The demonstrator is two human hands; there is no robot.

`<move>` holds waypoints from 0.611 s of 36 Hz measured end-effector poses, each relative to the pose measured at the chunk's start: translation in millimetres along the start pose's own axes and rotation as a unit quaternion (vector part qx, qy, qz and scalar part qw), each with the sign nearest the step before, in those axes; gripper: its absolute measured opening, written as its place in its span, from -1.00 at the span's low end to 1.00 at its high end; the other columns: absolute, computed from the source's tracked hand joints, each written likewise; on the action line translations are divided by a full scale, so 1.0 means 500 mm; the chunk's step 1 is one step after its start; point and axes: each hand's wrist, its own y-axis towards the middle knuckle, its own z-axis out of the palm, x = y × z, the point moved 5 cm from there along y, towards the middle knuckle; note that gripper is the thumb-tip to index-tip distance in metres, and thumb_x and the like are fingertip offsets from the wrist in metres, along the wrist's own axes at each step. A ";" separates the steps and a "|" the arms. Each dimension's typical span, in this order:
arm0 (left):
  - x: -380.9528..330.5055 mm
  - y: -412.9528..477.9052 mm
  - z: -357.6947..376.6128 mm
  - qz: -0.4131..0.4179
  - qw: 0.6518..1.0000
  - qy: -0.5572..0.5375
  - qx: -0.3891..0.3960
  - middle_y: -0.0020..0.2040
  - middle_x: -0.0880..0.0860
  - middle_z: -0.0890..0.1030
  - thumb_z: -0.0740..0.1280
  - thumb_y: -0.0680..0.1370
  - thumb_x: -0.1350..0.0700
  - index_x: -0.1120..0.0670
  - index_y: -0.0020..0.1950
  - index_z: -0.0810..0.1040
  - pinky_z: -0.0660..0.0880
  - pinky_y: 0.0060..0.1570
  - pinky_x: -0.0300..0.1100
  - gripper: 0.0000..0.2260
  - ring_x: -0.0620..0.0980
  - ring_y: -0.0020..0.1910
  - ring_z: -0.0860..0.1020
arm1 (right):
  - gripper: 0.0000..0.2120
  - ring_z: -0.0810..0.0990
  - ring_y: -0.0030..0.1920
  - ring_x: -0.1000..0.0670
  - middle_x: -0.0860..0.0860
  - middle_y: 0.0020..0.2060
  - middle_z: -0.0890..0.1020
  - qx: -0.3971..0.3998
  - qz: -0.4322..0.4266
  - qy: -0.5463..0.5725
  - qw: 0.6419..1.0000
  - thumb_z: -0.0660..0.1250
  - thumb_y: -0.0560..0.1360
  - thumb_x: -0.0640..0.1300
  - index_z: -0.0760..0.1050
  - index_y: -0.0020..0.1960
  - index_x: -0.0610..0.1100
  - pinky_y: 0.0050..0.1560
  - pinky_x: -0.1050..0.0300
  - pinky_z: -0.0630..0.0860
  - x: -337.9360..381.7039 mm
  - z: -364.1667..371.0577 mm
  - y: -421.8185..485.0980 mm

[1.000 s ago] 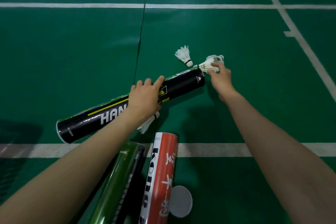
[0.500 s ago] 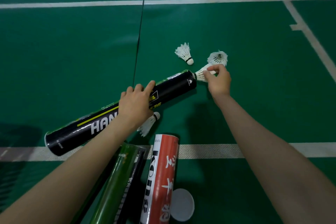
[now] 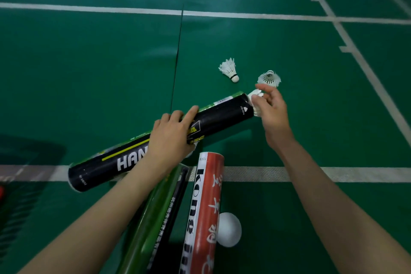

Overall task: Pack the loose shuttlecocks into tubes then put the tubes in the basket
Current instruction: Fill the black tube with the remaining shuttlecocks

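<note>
My left hand [image 3: 172, 134] grips the middle of a black tube [image 3: 213, 118] that slants across the green floor, its open mouth up right. A white shuttlecock [image 3: 255, 100] sits mostly inside that mouth, only its feather skirt showing. My right hand [image 3: 272, 110] is at the mouth, fingertips on the feathers. Two loose shuttlecocks lie beyond: one on its side [image 3: 229, 68], one standing on its feathers [image 3: 269, 78]. Another shuttlecock is mostly hidden under my left hand.
A red and white tube [image 3: 205, 211] and a green tube [image 3: 155, 218] lie near me, between my arms. A white round cap [image 3: 229, 229] rests beside the red tube. A dark mesh basket [image 3: 20, 184] shows at the left edge. White court lines cross the floor.
The shuttlecock has gone deeper into the black tube's mouth under my right fingers. The view has shifted so the basket edge now shows at left.
</note>
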 end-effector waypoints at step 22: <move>0.003 -0.027 0.003 -0.014 1.000 0.015 0.005 0.35 0.07 0.38 0.42 0.46 -0.05 -0.08 0.54 -0.03 0.31 0.27 -0.01 -0.19 0.13 0.26 0.38 | -0.40 0.32 0.42 0.05 0.09 0.33 0.48 0.132 0.073 -0.035 0.988 -0.14 0.56 0.32 0.43 0.34 0.05 0.50 -0.12 0.09 -0.019 0.064 -0.034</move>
